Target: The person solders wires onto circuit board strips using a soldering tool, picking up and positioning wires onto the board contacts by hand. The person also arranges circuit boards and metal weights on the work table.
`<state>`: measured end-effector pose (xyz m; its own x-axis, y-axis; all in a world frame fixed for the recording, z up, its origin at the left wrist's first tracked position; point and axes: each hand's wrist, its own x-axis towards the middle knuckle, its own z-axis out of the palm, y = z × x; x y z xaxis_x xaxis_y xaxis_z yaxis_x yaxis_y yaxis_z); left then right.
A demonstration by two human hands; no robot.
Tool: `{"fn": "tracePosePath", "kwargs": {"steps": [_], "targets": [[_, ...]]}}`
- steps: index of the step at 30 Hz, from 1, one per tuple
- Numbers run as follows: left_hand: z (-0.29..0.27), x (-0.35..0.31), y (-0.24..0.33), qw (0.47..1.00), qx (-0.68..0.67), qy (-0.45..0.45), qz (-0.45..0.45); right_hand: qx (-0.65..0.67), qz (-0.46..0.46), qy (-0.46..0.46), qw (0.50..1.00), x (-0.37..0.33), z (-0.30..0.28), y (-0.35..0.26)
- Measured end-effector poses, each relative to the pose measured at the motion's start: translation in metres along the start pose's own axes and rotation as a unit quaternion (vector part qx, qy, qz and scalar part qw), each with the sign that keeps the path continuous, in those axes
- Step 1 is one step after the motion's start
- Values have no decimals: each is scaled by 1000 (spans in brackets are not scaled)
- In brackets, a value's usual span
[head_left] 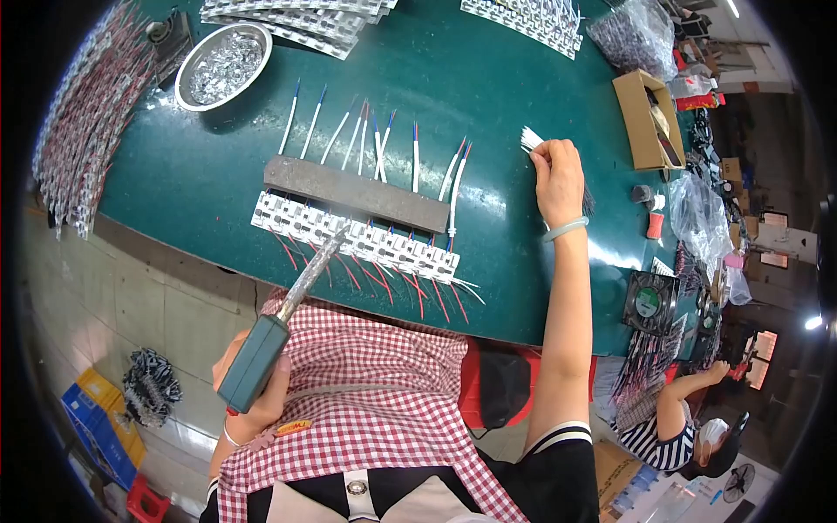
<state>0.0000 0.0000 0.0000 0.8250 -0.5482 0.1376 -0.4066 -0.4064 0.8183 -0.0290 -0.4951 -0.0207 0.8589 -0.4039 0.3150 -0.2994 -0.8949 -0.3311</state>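
Observation:
My left hand (pixel 274 392) is wrapped round the dark green handle of a soldering iron (pixel 253 364). The iron's tip reaches a row of white connector pieces (pixel 397 250) near the table's front edge, seemingly touching or just above it. Along the row's far side lies a grey metal bar (pixel 356 193). White cables (pixel 415 157) with blue and red ends stick out beyond the bar; thin red and white wires hang from the near side. To the right, my right hand (pixel 560 181) pinches a bundle of thin white wires (pixel 530 138), whose dark ends show past the wrist.
The green table (pixel 418 61) carries a metal bowl (pixel 223 66) of small silvery parts, a tall stack of wired strips (pixel 87 131) at left and more white strips at the back. A cardboard box (pixel 629 122), plastic bags and a fan (pixel 649 302) stand right. A co-worker (pixel 667 427) sits lower right.

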Motion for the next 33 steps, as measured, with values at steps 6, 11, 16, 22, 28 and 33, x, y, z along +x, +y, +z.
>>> {"fn": "tracePosePath", "kwargs": {"steps": [6,11,16,22,28,33], "targets": [[1,-5,-6,999,-22,15,-39,-86,-52,-32,994,4,-4,-9],[-5,-3,2,1000,8,16,-16,-124,-67,-55,989,-6,-9,-27],[-10,11,4,999,32,16,40,90,-1,-14,996,-31,-30,-111],[-10,16,11,998,5,42,42,251,-88,-33,963,-62,-2,-197],[-11,11,7,997,-14,56,58,276,-75,-51,957,-73,26,-214],[-10,9,3,997,-13,53,61,249,-93,-49,963,-70,29,-215]]}}
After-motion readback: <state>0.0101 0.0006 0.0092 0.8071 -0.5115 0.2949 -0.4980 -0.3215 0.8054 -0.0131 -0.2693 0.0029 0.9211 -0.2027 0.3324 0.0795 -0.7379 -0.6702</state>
